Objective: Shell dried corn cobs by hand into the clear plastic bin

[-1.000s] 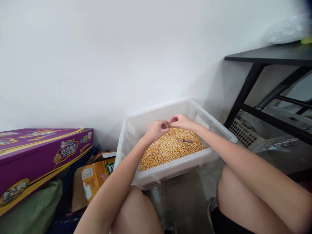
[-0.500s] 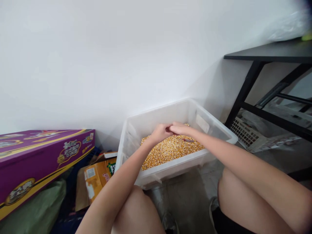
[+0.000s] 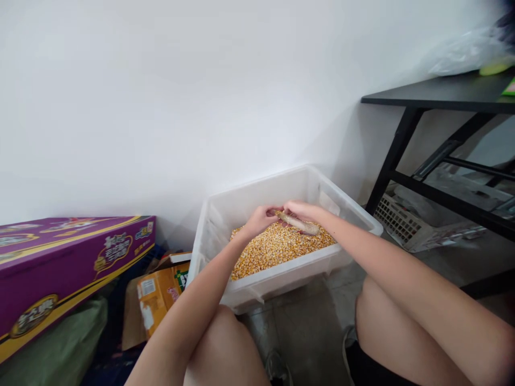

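**Pale cob held over a tub of yellow kernels**

Yellow dried corn kernels (image 3: 277, 245) fill the clear plastic storage tub (image 3: 354, 214) at the centre of the frame, and both our forearms reach up from the lower edge to meet above them. Our left hand (image 3: 260, 219) comes in from the lower left with the wrist bent slightly, fingers curled shut around the left end of the pale stripped corn cob (image 3: 300, 225). Our right hand (image 3: 302, 210) arrives from the lower right, its arm stretched long across the knee, fingers folded over the cob's upper side and gripping it. The cob sits just above the kernel heap, near the tub's back wall; its long axis runs from upper left to lower right, with the free end pointing to the lower right beyond our right hand. At the left of the frame lies a purple printed cardboard box (image 3: 72, 257), and a black metal-framed table (image 3: 438, 96) stands at the upper right.
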Tool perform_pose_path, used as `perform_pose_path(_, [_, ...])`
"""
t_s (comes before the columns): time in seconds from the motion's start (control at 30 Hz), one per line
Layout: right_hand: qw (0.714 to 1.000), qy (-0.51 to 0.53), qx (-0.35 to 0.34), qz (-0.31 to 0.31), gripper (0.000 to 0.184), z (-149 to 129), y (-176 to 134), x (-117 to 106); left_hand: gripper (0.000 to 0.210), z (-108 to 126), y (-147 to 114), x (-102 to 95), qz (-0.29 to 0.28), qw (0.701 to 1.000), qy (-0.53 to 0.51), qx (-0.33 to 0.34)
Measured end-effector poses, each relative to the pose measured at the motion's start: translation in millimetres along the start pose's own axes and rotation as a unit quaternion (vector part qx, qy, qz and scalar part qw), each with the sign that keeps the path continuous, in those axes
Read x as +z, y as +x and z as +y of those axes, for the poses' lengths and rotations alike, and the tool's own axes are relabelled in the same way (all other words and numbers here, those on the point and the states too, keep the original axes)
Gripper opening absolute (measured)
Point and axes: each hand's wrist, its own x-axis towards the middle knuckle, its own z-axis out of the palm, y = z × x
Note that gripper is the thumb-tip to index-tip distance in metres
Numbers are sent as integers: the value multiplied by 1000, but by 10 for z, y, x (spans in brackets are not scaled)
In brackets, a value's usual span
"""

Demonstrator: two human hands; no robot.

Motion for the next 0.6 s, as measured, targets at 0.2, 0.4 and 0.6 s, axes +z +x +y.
perform_pose_path(0.2, [993, 74, 59, -63, 26, -25, 14, -41, 33, -95, -3, -86, 80, 997, -15, -2])
perform_pose_path(0.4, [992, 113, -16, -49, 21, 47, 160, -9, 34, -41, 0, -104, 108, 988, -109, -11])
perform_pose_path(0.6, [987, 152, -21, -45, 20, 38, 176, 22, 27, -28, 14, -97, 116, 990, -73, 27])
